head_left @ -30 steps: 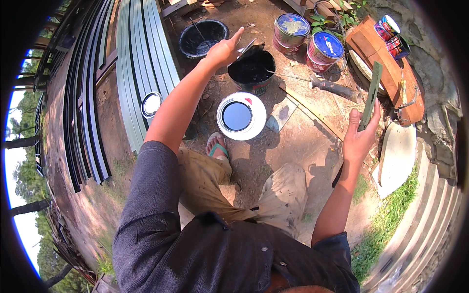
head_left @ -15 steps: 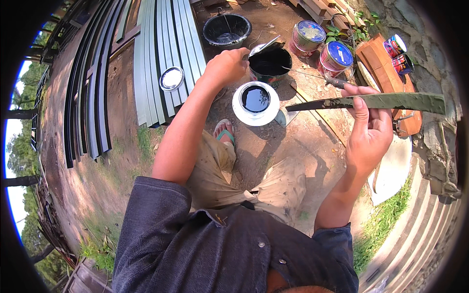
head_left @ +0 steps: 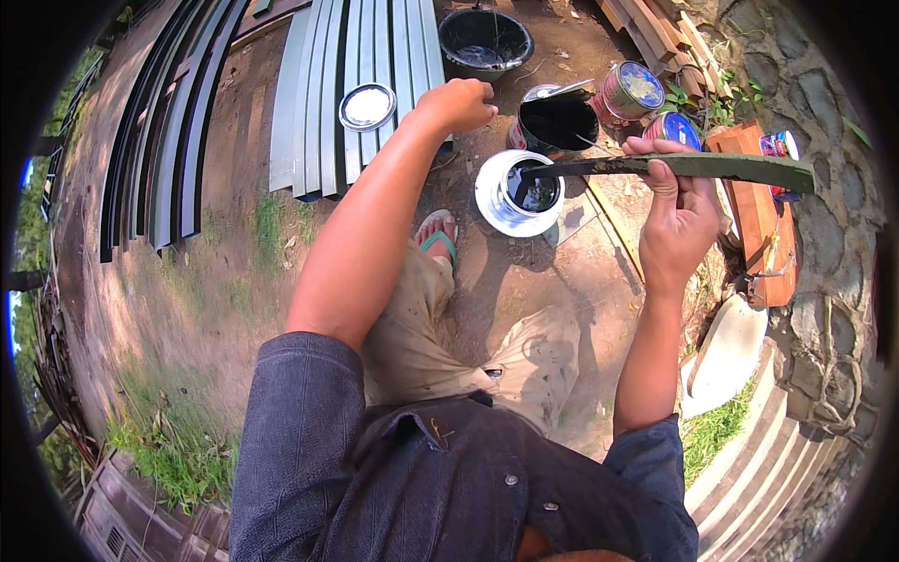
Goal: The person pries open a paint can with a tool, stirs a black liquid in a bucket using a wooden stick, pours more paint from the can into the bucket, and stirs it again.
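My right hand (head_left: 676,220) grips a long flat green strip (head_left: 749,166) with a darkened end; that end reaches over the opening of a white can (head_left: 492,201) of dark liquid and appears to dip into it. My left hand (head_left: 461,107) is raised behind the can with its fingers curled; what they hold, if anything, is hidden. To its right stands a bucket (head_left: 552,131) of black paint, a flat metal piece (head_left: 567,88) lying across its rim. A round can lid (head_left: 367,108) rests on light metal channels to the left of my hand.
A black basin (head_left: 510,51) is at the back. Closed paint pails (head_left: 632,92) and leaning boards (head_left: 758,225) stand right beside a stone wall (head_left: 824,281). Light metal channels (head_left: 309,140) and dark ones (head_left: 169,178) lie left. A white board (head_left: 726,347) lies lower right by ridged steps.
My right hand has swung the strip from upright to horizontal, its dark end now at the white can. My left hand has shifted away from the metal piece on the bucket. The view has turned.
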`<state>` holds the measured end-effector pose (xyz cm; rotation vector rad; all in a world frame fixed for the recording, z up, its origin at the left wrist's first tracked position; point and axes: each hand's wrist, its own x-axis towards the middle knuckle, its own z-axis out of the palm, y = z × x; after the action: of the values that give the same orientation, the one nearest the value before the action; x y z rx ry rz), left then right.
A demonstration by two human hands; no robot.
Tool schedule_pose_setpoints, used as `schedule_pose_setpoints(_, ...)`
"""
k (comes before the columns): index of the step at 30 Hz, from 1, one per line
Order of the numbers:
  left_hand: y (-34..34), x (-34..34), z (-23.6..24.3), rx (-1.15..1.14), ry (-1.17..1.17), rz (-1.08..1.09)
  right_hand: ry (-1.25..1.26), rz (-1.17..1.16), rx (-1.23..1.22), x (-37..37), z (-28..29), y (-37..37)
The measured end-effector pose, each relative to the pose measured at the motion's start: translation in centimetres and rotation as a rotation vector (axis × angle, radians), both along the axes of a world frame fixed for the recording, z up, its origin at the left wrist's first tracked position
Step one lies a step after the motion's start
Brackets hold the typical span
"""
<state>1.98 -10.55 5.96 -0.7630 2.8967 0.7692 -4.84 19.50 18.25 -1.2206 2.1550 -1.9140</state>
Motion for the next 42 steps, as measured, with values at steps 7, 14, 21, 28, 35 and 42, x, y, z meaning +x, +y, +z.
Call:
schedule_pose_setpoints(7,-0.8,0.9,-0.7,0.023,-0.041,-0.008,0.112,0.155,0.178,-0.9,-4.0,-2.9)
schedule_pose_setpoints(14,-0.1,0.1,-1.3,0.046,-0.009,-0.053,0.1,0.239,0.332,-2.4,-9.3,-4.5)
schedule_pose_setpoints(21,-0.2,-0.5,-2.6,0.12,-0.012,-0.11,0.181,0.183,0.299,-4.1,-10.7,-5.2)
schedule_pose_setpoints(28,1.9,-1.3,-1.5,0.277,-0.08,-0.181,0.295,-0.034,0.449,-4.2,-10.8,-3.6)
schedule_pose_setpoints(35,3.1,-1.9,-2.0,0.5,-0.212,-0.122,0.195,-0.146,0.436,-2.2,-11.4,-3.1)
schedule_pose_setpoints(42,3.3,-2.2,-2.6,0.467,-0.265,-0.114,-0.016,-0.107,0.285,-0.6,-11.8,-3.5)
